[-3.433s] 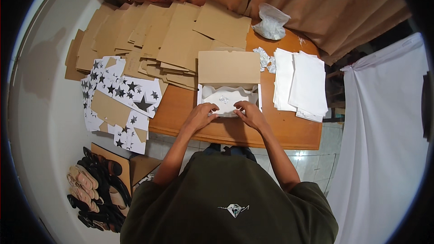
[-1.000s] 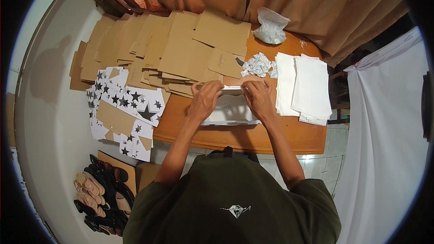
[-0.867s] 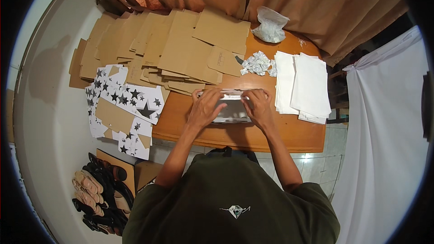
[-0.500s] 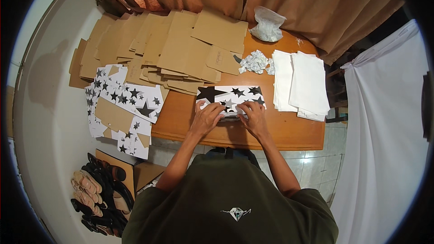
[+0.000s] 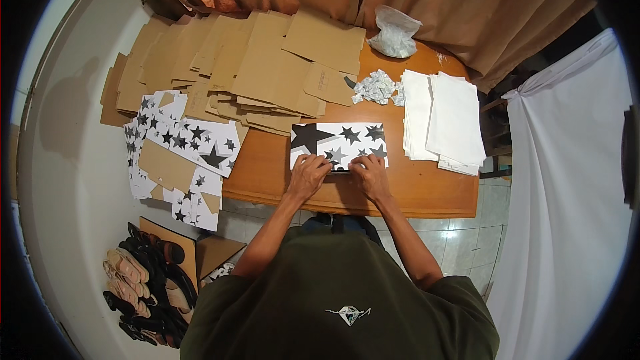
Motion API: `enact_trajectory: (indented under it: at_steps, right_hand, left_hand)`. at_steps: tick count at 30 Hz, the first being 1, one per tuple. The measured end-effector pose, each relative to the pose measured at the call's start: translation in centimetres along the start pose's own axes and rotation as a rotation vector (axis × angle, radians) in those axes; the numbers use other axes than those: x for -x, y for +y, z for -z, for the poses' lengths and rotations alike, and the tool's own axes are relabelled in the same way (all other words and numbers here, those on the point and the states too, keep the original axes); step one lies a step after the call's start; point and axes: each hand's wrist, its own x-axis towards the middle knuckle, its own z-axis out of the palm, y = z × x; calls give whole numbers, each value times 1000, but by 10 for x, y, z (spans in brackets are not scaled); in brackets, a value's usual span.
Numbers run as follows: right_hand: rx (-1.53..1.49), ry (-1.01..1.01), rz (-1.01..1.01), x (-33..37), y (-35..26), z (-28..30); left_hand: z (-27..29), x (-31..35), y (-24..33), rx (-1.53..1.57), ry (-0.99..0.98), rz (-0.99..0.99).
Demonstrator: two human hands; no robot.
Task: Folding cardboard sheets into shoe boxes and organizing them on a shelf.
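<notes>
A white cardboard box (image 5: 360,132) printed with black and grey stars sits near the table's front edge, its lid lying flat on top. My left hand (image 5: 309,177) grips the left part of its near edge with curled fingers. On the right part of that edge, my right hand (image 5: 369,175) is closed the same way, thumb and fingertips at the lid's rim. Between the hands a narrow dark slit shows along the near edge. My fingers partly hide the front side of the box.
Flat brown cardboard blanks (image 5: 267,60) are piled at the back left of the wooden table (image 5: 427,193). Star-printed blanks (image 5: 213,153) overlap them nearer me. Small white packets (image 5: 377,87), a clear plastic bag (image 5: 395,37) and white paper sheets (image 5: 457,120) lie right. Shoes (image 5: 153,280) stand lower left.
The lid's near edge, raised half a second ago, is now down against the box front. Both hands have pressed down with it and stayed at the same edge.
</notes>
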Motion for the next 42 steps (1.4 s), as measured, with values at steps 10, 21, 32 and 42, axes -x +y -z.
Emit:
enact_trajectory:
  at_steps: [10,21,32,42]
  right_hand:
    - [-2,-71,14,17,2,-11]
    - [23,49,-25,13,-9,-21]
    - [-129,69,-206,14,-19,-30]
    - [-242,-33,-386,7,-18,-25]
  left_hand:
    - [-11,19,-5,13,-10,6]
    - [-17,13,2,97,-41,136]
    - [-22,5,8,272,-133,389]
    - [-16,-3,14,272,-195,454]
